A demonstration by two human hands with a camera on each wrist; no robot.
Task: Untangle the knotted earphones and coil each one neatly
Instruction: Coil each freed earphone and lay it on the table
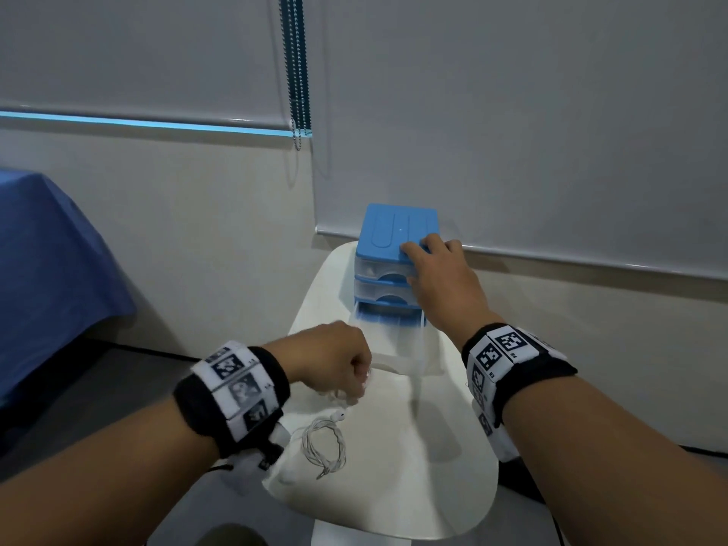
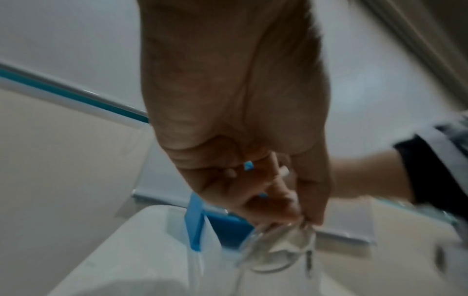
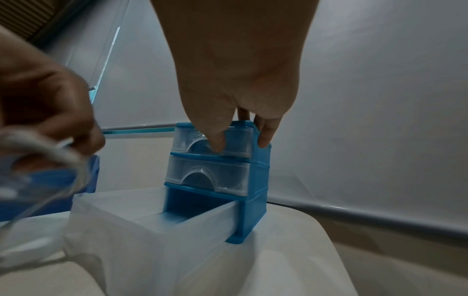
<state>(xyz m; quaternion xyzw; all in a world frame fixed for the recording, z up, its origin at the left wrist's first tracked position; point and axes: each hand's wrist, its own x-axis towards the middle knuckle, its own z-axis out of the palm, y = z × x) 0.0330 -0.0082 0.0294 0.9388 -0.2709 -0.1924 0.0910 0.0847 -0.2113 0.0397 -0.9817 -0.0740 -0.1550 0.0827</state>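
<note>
A white earphone [image 1: 342, 443] lies coiled on the white table [image 1: 433, 466], close to my left wrist. My left hand [image 1: 346, 368] hovers just above it, fingers curled, pinching a second coiled white earphone [image 2: 271, 270] that hangs blurred below the fingertips [image 2: 311, 216]. That coil [image 3: 50, 152] also shows at the left of the right wrist view. My right hand [image 1: 433, 262] grips the top of a small blue drawer unit [image 1: 394, 230], thumb on the top drawer's front. The unit's clear bottom drawer [image 1: 390, 336] is pulled out toward me.
The drawer unit [image 3: 255, 180] stands at the table's far end against the wall. Its upper two clear drawers are pushed in. A blue cloth [image 1: 47, 269] covers something at the left. Bead cords [image 1: 297, 72] hang from the blind behind.
</note>
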